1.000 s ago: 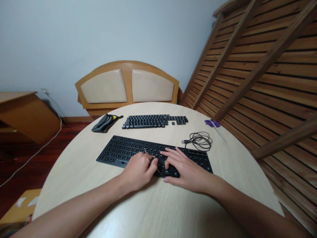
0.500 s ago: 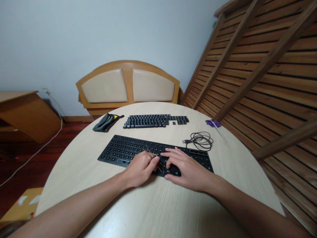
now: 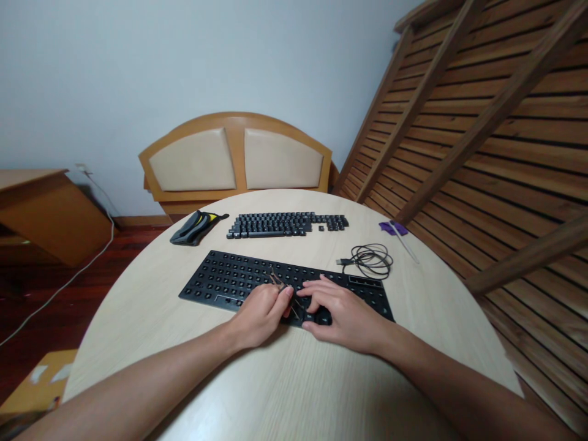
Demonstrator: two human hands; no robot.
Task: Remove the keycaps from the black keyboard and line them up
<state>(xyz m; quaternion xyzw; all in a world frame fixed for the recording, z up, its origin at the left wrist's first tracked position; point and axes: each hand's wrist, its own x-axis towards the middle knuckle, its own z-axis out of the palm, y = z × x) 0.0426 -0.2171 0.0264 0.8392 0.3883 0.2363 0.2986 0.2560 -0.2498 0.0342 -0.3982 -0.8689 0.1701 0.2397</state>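
A black keyboard (image 3: pixel 229 275) lies at a slant on the table, most of its key switches bare. My left hand (image 3: pixel 260 312) is closed around a thin wire keycap puller (image 3: pixel 275 279), whose prongs stick out on both sides of the fist. Its lower wires reach down to the keyboard's front edge, beside a few fitted keycaps (image 3: pixel 324 316). Over the right part of the keyboard rests my right hand (image 3: pixel 344 312), fingers apart and bent, the thumb at the front edge near those keycaps. Whether its fingertips grip anything is hidden; it seems to hold nothing.
Removed keycaps (image 3: pixel 271 223) stand in rows behind the keyboard. A coiled USB cable (image 3: pixel 372 260) lies at its back right. Farther right are a purple cloth (image 3: pixel 390 228) and a white stick (image 3: pixel 404 242). A black and yellow pouch (image 3: pixel 195 228) sits at the back left.
The view has shifted very slightly. My left hand has tilted the keycap puller a little, its upper prongs showing more. The right hand stays in nearly the same place.
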